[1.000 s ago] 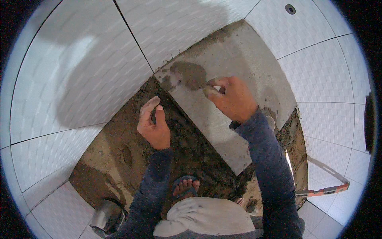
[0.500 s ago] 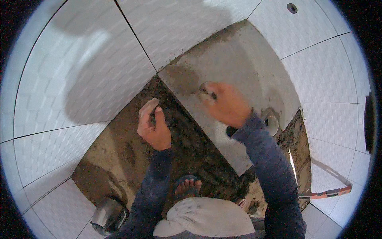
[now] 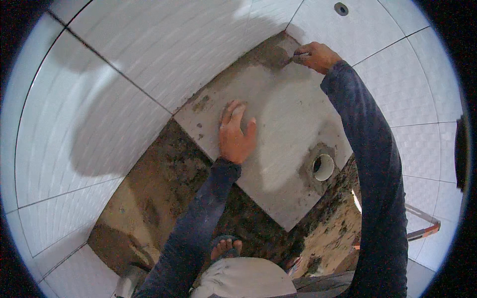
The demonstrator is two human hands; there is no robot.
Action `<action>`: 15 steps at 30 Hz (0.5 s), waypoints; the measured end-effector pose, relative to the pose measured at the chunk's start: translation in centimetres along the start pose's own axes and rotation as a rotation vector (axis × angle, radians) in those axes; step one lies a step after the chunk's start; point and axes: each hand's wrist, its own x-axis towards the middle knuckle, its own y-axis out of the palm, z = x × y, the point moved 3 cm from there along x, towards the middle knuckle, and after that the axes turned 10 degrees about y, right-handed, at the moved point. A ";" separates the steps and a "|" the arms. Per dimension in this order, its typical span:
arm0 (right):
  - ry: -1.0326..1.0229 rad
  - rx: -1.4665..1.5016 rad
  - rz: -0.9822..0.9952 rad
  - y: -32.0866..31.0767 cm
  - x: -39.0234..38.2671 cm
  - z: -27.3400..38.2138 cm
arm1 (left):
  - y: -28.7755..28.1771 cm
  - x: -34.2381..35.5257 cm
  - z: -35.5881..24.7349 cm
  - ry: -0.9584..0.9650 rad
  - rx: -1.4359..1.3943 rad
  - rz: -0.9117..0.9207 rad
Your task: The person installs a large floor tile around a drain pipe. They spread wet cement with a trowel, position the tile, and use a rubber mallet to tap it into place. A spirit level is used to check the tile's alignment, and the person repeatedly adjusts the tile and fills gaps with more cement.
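Observation:
A grey floor tile (image 3: 278, 164) lies in the corner between the white walls, with a round pipe opening (image 3: 324, 167) through its right side. My left hand (image 3: 236, 131) is over the tile's left part, fingers loosely spread, holding nothing. Whether its fingertips press on the surface is hard to tell. At the far right corner, my right hand (image 3: 318, 57) is closed around what looks like a trowel; its handle is hidden in my fist. The dull blade (image 3: 276, 57) seems to lie low over the tile's far end and blends with the grey-brown smears there.
White textured wall tiles (image 3: 149, 54) rise on the left and right. Dark, rough mortar (image 3: 253, 218) borders the tile's near edge, beside my sandalled foot (image 3: 227, 247). A metal container (image 3: 130, 279) stands lower left. An orange-and-grey level (image 3: 425, 232) leans at the right wall.
My right hand has moved away and rightward to the far corner with the trowel. My left hand has shifted from above the dark mortar onto the tile, its fingers spreading. The view has shifted slightly.

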 end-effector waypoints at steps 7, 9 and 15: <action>0.230 -0.040 -0.249 1.1 3.2 -7.3 | 1.9 -0.1 0.9 0.095 0.190 0.013; 0.307 0.009 -0.166 1.4 3.5 -7.4 | 2.1 -0.2 0.8 0.123 0.236 0.031; 0.146 -0.055 -0.140 2.9 5.1 -4.7 | 2.0 -0.1 0.3 0.149 0.285 0.055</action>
